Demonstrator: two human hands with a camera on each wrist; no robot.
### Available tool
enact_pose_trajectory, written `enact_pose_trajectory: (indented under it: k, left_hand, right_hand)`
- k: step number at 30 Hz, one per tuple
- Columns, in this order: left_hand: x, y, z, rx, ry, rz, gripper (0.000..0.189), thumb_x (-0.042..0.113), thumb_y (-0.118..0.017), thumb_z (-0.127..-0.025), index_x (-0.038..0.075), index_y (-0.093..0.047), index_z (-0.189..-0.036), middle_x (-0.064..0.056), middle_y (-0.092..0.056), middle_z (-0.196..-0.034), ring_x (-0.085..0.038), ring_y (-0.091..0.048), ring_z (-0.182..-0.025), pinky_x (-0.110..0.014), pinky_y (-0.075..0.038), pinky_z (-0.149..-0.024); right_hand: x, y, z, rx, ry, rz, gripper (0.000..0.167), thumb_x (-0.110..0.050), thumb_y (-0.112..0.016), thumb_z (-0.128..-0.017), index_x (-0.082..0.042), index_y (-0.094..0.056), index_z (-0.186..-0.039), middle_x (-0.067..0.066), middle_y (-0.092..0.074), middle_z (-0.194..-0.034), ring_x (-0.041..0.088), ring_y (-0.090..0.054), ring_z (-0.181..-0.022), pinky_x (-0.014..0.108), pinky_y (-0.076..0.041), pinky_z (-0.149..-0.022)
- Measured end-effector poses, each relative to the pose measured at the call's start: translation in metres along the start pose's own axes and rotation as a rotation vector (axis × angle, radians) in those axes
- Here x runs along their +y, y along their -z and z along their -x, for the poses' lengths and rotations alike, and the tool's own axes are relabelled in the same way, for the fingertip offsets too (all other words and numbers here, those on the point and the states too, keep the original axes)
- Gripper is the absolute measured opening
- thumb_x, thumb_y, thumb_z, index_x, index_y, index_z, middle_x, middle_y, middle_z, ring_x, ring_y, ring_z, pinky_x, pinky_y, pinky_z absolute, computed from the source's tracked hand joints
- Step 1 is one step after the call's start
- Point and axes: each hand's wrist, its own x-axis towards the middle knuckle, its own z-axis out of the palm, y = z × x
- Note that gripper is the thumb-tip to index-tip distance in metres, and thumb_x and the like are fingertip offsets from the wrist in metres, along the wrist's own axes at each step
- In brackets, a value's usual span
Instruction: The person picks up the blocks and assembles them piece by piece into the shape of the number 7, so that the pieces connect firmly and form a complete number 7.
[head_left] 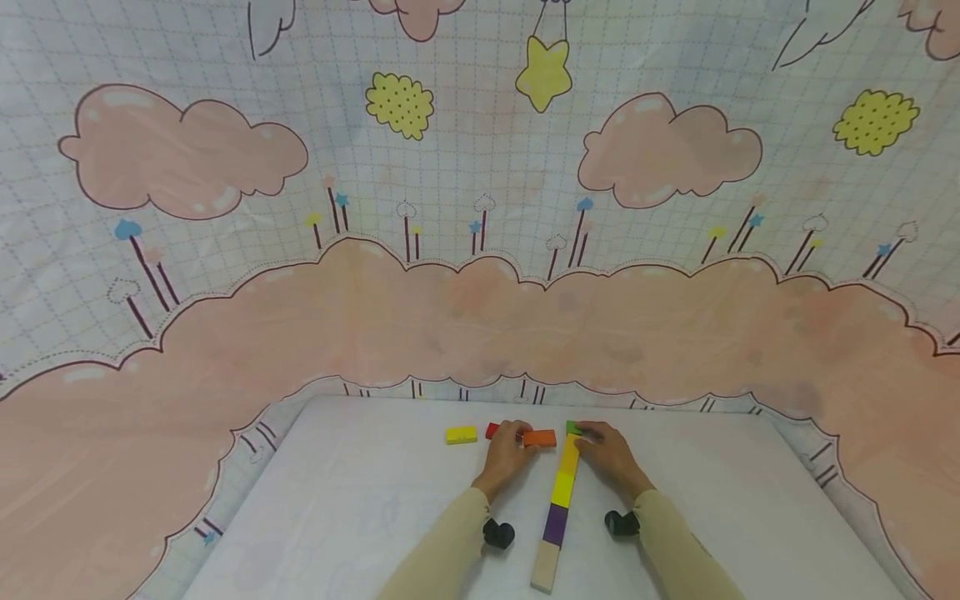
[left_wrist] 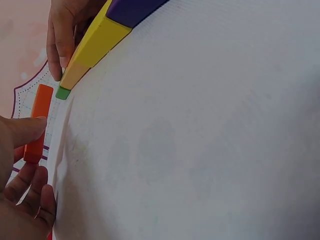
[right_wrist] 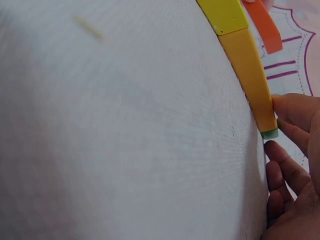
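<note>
My left hand (head_left: 507, 454) pinches an orange block (head_left: 540, 438) between thumb and fingers, left of a row of blocks. Behind that hand, a red block (head_left: 491, 430) is partly hidden. The row runs end to end: a green block (head_left: 572, 427) at the far end, then a light-orange block (head_left: 570, 457), a yellow block (head_left: 562, 490), a purple block (head_left: 555, 525) and a plain wooden block (head_left: 545, 567). My right hand (head_left: 611, 454) holds the green end with curled fingers. In the right wrist view its thumb (right_wrist: 296, 107) touches the light-orange block's side.
Another yellow block (head_left: 461, 435) lies at the far left on the white table (head_left: 337, 500). A patterned cloth (head_left: 480, 325) hangs behind the table's back edge. Dark wrist-worn pieces (head_left: 498, 533) show at both sleeves.
</note>
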Motion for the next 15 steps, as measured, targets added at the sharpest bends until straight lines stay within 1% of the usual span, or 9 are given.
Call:
enact_pose_trajectory:
  k: [5,8,15]
  left_hand:
    - [0.0009,-0.0006,-0.0011,0.000,-0.005,-0.004,0.028,0.017,-0.074,-0.088,0.012,-0.065,-0.113,-0.003,-0.061,-0.105,-0.014,-0.054,-0.093,-0.036,-0.052,-0.094]
    - [0.0021,-0.0004,-0.0012,-0.007,0.002,-0.009,0.028,0.018,-0.074,-0.088,0.012,-0.065,-0.114,-0.003,-0.060,-0.105,-0.014,-0.053,-0.092,-0.036,-0.052,-0.095]
    - [0.0069,0.0006,-0.0049,-0.027,-0.005,-0.011,0.027,0.016,-0.073,-0.088,0.011,-0.064,-0.114,-0.004,-0.058,-0.102,-0.015,-0.051,-0.089,-0.036,-0.052,-0.091]
  right_hand:
    - [-0.0007,0.0000,0.0013,-0.005,-0.013,-0.015,0.039,-0.027,-0.064,-0.094,-0.018,-0.060,-0.132,0.013,-0.049,-0.146,0.037,-0.040,-0.138,0.061,-0.027,-0.115]
    - [-0.0004,-0.0001,0.0018,-0.008,-0.007,-0.019,0.039,-0.028,-0.064,-0.094,-0.018,-0.061,-0.132,0.014,-0.050,-0.146,0.037,-0.040,-0.137,0.061,-0.027,-0.114]
    - [0.0025,-0.0001,0.0004,0.008,0.050,0.049,0.040,-0.027,-0.064,-0.094,-0.015,-0.060,-0.133,0.014,-0.054,-0.141,0.036,-0.045,-0.133,0.059,-0.032,-0.112]
